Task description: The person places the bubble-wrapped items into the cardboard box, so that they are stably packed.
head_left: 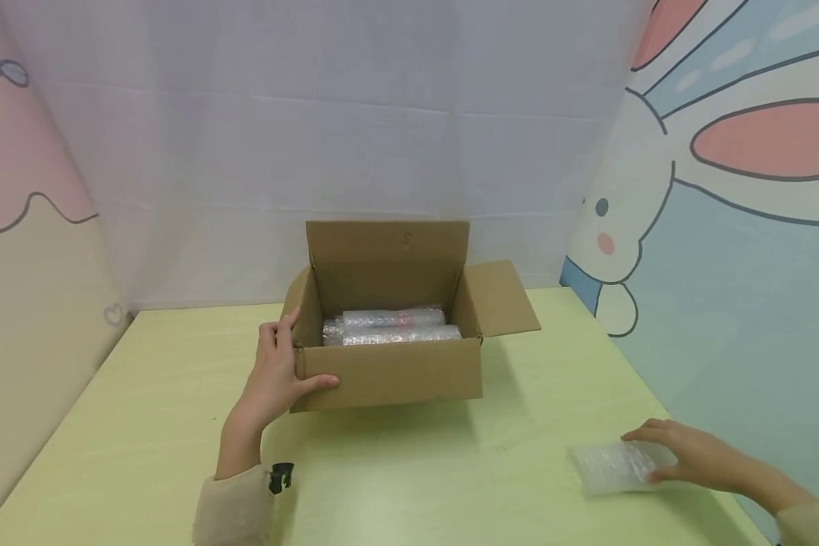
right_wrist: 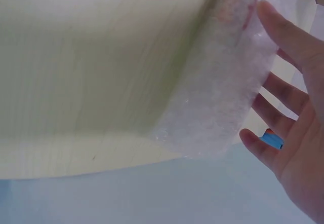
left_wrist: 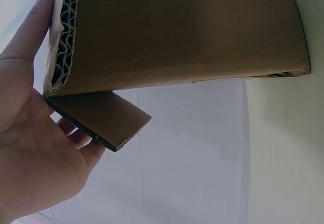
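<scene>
My left hand [head_left: 271,379] grips the front left corner of an open cardboard box [head_left: 389,375], thumb on the front face and fingers around the left side. Up close in the left wrist view, the box's corrugated edge and a small flap [left_wrist: 104,115] lie against that hand. Inside the box are several bubble-wrapped bundles [head_left: 403,334]. At the right, my right hand [head_left: 703,455] holds a clear bubble-wrapped package [head_left: 610,466] between thumb and fingers. A faint red mark shows through the wrap in the right wrist view; its contents are too blurred to tell.
The pale yellow-green table [head_left: 396,485] reaches back to a white curtain [head_left: 355,136]. One box flap [head_left: 501,298] sticks out to the right and another stands up at the back. Cartoon-printed walls [head_left: 737,303] border both sides.
</scene>
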`<move>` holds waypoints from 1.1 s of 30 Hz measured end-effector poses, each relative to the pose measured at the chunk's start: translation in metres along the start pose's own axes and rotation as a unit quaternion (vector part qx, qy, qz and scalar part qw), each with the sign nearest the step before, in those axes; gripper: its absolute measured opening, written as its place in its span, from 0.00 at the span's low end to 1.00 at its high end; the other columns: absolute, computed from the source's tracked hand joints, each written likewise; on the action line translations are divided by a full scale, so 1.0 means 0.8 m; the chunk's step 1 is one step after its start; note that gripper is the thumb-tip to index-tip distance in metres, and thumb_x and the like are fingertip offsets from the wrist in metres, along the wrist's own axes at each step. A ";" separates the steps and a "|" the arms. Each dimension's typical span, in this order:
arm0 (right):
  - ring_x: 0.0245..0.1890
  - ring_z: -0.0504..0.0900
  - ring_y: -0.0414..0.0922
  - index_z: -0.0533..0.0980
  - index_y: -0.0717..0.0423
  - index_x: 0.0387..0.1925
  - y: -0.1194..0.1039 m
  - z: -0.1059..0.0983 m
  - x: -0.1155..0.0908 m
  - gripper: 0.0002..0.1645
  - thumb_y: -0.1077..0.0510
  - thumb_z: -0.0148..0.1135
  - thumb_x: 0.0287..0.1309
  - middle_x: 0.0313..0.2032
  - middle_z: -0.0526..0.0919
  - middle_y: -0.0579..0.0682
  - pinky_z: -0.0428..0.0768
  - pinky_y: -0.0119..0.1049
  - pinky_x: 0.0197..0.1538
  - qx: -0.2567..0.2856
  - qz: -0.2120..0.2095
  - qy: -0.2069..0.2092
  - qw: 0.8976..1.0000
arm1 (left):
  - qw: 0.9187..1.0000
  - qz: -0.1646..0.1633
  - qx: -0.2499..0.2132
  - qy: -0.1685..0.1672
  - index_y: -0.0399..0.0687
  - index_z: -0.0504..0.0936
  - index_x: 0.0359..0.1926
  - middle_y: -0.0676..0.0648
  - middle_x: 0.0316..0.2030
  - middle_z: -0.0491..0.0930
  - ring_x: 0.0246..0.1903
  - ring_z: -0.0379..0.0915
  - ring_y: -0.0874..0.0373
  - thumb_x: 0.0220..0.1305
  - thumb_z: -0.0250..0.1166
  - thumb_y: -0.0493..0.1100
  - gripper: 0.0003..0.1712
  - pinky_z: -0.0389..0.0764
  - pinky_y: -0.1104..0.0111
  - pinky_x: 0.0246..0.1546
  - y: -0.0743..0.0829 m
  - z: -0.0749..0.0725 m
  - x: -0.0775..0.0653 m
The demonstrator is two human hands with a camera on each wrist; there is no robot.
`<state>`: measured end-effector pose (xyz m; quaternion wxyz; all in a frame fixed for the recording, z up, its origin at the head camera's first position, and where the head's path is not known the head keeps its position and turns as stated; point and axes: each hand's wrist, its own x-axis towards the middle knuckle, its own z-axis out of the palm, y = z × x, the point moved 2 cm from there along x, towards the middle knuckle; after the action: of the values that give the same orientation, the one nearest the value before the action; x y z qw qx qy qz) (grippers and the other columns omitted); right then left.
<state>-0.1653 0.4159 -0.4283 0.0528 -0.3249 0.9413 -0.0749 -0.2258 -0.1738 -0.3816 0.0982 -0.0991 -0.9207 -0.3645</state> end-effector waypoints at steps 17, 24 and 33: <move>0.37 0.83 0.54 0.77 0.60 0.53 -0.005 -0.002 0.073 0.34 0.38 0.64 0.56 0.41 0.83 0.59 0.78 0.46 0.28 -0.013 0.217 0.025 0.976 | 1.000 -0.005 -0.010 -0.003 0.47 0.40 0.77 0.37 0.56 0.54 0.51 0.61 0.45 0.44 0.78 0.55 0.70 0.70 0.51 0.54 0.002 0.001 -0.001; 0.40 0.83 0.60 0.75 0.66 0.55 0.011 -0.001 0.087 0.41 0.34 0.59 0.58 0.43 0.83 0.65 0.79 0.50 0.30 -0.003 0.245 0.012 0.969 | 1.000 -0.004 -0.009 -0.004 0.47 0.40 0.77 0.37 0.56 0.54 0.51 0.60 0.46 0.44 0.78 0.55 0.70 0.70 0.51 0.53 0.002 0.001 -0.001; 0.43 0.81 0.65 0.71 0.67 0.61 0.017 -0.006 0.090 0.50 0.29 0.59 0.54 0.49 0.81 0.70 0.79 0.52 0.30 0.010 0.257 -0.019 0.966 | 1.000 -0.004 -0.005 -0.003 0.47 0.40 0.76 0.37 0.55 0.54 0.51 0.60 0.45 0.44 0.78 0.56 0.70 0.69 0.50 0.54 0.003 -0.002 -0.001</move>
<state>-0.2304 0.3825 -0.4299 0.0910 -0.0725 0.9913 -0.0621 -0.2244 -0.1732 -0.3789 0.0932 -0.0974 -0.9196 -0.3689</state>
